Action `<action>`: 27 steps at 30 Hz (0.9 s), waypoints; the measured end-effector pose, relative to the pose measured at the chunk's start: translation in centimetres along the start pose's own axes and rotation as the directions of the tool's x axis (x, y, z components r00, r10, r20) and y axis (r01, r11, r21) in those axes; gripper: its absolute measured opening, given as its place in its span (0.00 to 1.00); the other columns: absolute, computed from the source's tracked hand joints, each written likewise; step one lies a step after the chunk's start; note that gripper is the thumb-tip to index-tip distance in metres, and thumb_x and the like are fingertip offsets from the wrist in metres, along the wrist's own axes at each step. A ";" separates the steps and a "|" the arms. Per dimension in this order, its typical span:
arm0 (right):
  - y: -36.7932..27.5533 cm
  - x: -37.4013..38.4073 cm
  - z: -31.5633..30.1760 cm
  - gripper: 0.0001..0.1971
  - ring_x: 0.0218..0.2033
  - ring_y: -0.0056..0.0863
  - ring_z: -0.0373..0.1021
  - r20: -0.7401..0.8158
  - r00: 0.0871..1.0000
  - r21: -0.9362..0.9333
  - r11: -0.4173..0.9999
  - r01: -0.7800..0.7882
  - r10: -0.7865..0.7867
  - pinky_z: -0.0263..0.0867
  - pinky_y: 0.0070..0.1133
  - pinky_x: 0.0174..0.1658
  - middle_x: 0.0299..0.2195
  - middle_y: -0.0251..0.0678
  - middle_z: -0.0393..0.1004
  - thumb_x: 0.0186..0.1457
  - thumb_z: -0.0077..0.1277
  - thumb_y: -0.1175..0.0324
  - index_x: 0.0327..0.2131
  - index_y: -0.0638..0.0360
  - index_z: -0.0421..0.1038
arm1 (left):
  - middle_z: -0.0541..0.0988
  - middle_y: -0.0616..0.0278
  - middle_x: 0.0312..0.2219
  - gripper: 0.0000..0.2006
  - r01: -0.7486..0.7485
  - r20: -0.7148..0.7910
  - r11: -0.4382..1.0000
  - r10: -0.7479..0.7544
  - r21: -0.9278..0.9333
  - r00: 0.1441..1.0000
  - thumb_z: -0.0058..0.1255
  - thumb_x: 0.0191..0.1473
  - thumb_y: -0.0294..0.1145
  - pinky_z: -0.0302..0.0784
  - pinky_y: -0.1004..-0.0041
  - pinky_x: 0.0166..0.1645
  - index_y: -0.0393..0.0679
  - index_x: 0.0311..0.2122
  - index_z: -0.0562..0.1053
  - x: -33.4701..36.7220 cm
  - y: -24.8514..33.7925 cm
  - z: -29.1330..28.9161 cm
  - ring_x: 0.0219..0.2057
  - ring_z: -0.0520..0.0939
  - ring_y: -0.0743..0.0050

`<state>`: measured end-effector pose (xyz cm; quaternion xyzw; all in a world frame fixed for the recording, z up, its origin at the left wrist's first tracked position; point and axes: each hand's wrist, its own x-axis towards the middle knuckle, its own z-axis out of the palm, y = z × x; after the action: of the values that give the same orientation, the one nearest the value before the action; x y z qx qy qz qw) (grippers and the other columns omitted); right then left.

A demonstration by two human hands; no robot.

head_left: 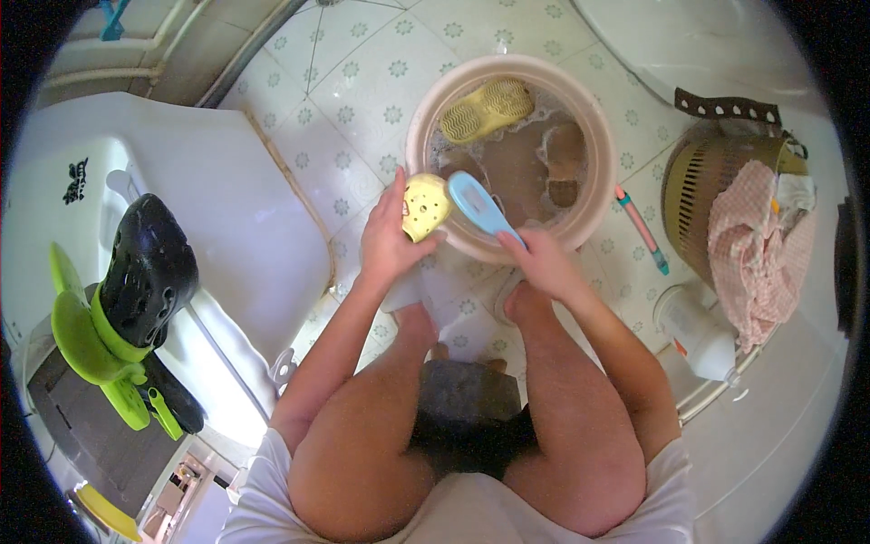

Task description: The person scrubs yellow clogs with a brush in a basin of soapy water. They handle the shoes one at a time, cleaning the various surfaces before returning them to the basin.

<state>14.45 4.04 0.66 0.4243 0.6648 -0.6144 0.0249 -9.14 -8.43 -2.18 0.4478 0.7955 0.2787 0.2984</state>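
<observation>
My left hand [388,234] is closed round a yellow clog [426,207] with small round holes, held over the near left rim of a pale pink basin [420,136]. In my right hand [542,261] is the handle of a light blue scrubbing brush [478,201]. Its head lies close beside the clog's right side; its bristles are hidden, and I cannot tell if they touch. Murky, sudsy water [517,172] fills the basin. Another yellow clog [488,111] floats sole up at the far side, and a brownish shoe shape [564,163] shows in the water at the right.
Black clogs [149,272] and lime green ones [77,331] stand on a white appliance [217,172] at left. Right of the basin are a pink and teal stick [643,231], a slotted basket [693,195] with a checked cloth [757,245], and a white bottle [693,331]. Patterned tiles [381,82] cover the floor.
</observation>
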 end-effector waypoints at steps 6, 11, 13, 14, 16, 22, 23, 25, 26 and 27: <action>-1.3 0.9 0.0 0.26 0.26 0.19 0.60 0.007 0.999 -0.017 0.999 -0.047 0.047 0.62 0.26 0.31 0.19 0.33 0.65 0.67 0.48 0.50 0.32 0.72 0.72 | 0.74 0.49 0.56 0.51 -0.021 -0.012 0.999 0.021 -0.032 1.000 0.69 0.38 0.36 0.73 0.61 0.58 0.50 0.70 0.56 0.3 0.2 0.2 0.55 0.77 0.48; -2.8 4.9 1.0 0.25 0.26 0.23 0.65 0.062 0.997 0.006 0.999 -0.042 0.042 0.64 0.28 0.32 0.21 0.37 0.71 0.66 0.48 0.50 0.36 0.70 0.75 | 0.74 0.49 0.56 0.49 0.027 -0.033 0.987 -0.033 -0.161 0.999 0.69 0.39 0.33 0.73 0.63 0.60 0.49 0.69 0.58 0.2 -0.2 0.3 0.56 0.77 0.52; -1.6 2.9 0.8 0.27 0.26 0.18 0.61 0.060 0.998 0.089 0.995 -0.042 0.037 0.62 0.27 0.30 0.20 0.30 0.68 0.67 0.48 0.50 0.32 0.72 0.73 | 0.74 0.50 0.57 0.49 0.057 0.005 0.978 -0.057 -0.201 0.998 0.68 0.39 0.31 0.73 0.64 0.61 0.49 0.69 0.58 0.0 0.2 0.0 0.57 0.77 0.54; -0.5 1.2 0.4 0.27 0.26 0.18 0.61 0.055 0.998 0.074 0.996 -0.045 0.041 0.62 0.26 0.30 0.20 0.29 0.67 0.67 0.47 0.49 0.32 0.71 0.74 | 0.74 0.50 0.57 0.49 0.055 0.003 0.978 -0.056 -0.203 0.998 0.68 0.39 0.31 0.73 0.64 0.61 0.49 0.69 0.58 0.1 0.1 0.0 0.57 0.77 0.54; 2.0 -0.2 0.8 0.26 0.25 0.17 0.61 0.048 0.998 0.061 0.997 -0.051 0.048 0.62 0.25 0.29 0.20 0.28 0.66 0.67 0.47 0.49 0.33 0.69 0.74 | 0.74 0.51 0.57 0.50 0.062 0.025 0.955 -0.057 -0.289 0.998 0.68 0.39 0.30 0.72 0.65 0.61 0.49 0.70 0.57 0.2 -0.2 0.3 0.57 0.77 0.56; -0.3 3.9 1.3 0.25 0.18 0.14 0.57 0.060 0.979 0.171 0.964 -0.204 0.197 0.54 0.19 0.21 0.17 0.23 0.63 0.67 0.47 0.47 0.28 0.62 0.73 | 0.75 0.54 0.57 0.49 0.113 0.064 0.906 -0.095 -0.407 0.993 0.68 0.43 0.28 0.72 0.68 0.61 0.48 0.70 0.55 0.1 -0.8 0.9 0.57 0.77 0.64; -1.1 4.7 1.2 0.26 0.21 0.16 0.60 0.140 0.958 0.181 0.945 -0.272 0.249 0.58 0.21 0.25 0.19 0.26 0.66 0.67 0.46 0.46 0.32 0.64 0.75 | 0.75 0.54 0.57 0.49 0.112 0.066 0.907 -0.093 -0.407 0.993 0.68 0.43 0.28 0.72 0.68 0.61 0.48 0.70 0.55 -0.1 -1.0 1.0 0.57 0.77 0.64; -1.3 4.6 1.2 0.28 0.24 0.18 0.64 0.222 0.929 0.185 0.923 -0.338 0.296 0.61 0.23 0.28 0.21 0.28 0.68 0.67 0.45 0.45 0.35 0.66 0.77 | 0.75 0.55 0.58 0.48 0.163 0.074 0.855 -0.145 -0.492 0.987 0.67 0.45 0.27 0.71 0.69 0.61 0.49 0.71 0.54 -0.3 -1.5 1.2 0.57 0.77 0.67; -1.1 3.3 1.4 0.25 0.19 0.16 0.58 0.217 0.916 0.246 0.889 -0.385 0.337 0.55 0.21 0.23 0.18 0.25 0.63 0.68 0.45 0.45 0.30 0.60 0.72 | 0.75 0.55 0.58 0.48 0.162 0.072 0.855 -0.146 -0.492 0.987 0.67 0.45 0.27 0.71 0.69 0.61 0.49 0.71 0.54 -0.3 -1.7 1.2 0.57 0.77 0.67; -0.7 2.1 1.5 0.24 0.14 0.14 0.52 0.216 0.901 0.307 0.850 -0.428 0.376 0.49 0.19 0.18 0.15 0.21 0.58 0.68 0.44 0.46 0.24 0.54 0.68 | 0.75 0.55 0.58 0.49 0.160 0.089 0.835 -0.133 -0.526 0.987 0.67 0.45 0.27 0.71 0.69 0.61 0.49 0.71 0.54 -0.3 -2.0 1.2 0.57 0.77 0.67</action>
<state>11.95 3.93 -0.29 0.5051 0.4384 -0.7324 0.1273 -9.23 -9.36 -4.31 0.2921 0.7117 0.4533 0.4502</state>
